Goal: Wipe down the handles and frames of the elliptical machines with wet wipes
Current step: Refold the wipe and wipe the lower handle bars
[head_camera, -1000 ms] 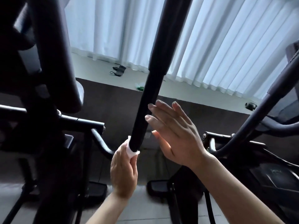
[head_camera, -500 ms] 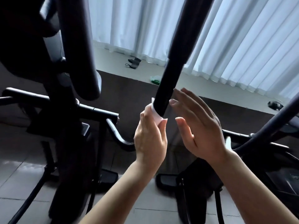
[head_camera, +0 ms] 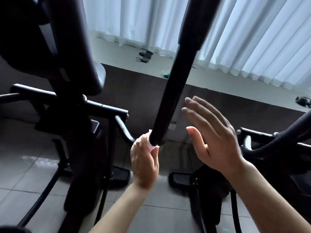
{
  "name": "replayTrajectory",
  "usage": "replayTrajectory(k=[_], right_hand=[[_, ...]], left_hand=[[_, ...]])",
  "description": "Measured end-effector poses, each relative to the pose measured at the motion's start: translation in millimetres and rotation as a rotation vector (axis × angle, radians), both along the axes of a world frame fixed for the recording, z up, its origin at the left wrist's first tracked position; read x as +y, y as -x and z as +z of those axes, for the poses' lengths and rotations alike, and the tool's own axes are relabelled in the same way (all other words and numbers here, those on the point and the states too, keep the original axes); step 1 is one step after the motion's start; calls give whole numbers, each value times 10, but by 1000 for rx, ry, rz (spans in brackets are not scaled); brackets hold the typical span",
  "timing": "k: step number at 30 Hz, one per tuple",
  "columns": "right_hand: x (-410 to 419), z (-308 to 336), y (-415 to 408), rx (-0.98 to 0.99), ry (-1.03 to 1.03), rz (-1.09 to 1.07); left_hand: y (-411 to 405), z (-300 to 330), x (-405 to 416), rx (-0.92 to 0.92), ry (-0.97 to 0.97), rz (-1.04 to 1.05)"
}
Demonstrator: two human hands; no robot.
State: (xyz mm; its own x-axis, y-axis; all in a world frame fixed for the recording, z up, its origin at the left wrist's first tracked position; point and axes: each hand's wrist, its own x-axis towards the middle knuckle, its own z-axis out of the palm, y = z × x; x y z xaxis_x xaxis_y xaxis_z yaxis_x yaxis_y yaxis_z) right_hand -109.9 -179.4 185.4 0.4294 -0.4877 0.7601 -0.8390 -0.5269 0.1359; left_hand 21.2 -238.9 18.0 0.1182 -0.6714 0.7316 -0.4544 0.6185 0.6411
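Elliptical arm bar (head_camera: 175, 84) runs from top centre down toward the near middle. Left hand (head_camera: 144, 163) wraps its lower end, wet wipe (head_camera: 151, 145) between fingers and bar. Right hand (head_camera: 213, 135) just right of the bar, apart from it, fingers straight. Left of the bar: a thick column (head_camera: 70, 52), with a crossbar (head_camera: 70, 101) below it. Foot pedals (head_camera: 120, 175) on the floor (head_camera: 25, 167), near side, below the hands. Far side: ledge (head_camera: 218, 78) under curtains (head_camera: 252, 34); a small item (head_camera: 145, 56) lies on the ledge, left of the bar. Second machine's frame (head_camera: 269, 145) at far right.
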Motion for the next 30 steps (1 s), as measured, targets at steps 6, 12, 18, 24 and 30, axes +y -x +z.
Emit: replayTrajectory(k=[6,12,18,24,30], right_hand=[[8,-282,-104,95,-25,-19],[122,-403,-187,178,-61,-16],[231,-517,-350,216,-117,2],[219,-538,-459,160,-134,9],[192,-536,-515,161,-141,24]], left_hand=[[-461,-604,-449,-185,30,-254],[-918,-790,-1099,-473,-3,-347],[-1002,-693,-1076,-539,-13,-355],[-909,-516,-706,-335,-41,-472],[-741,-328,-478,-225,52,-517]])
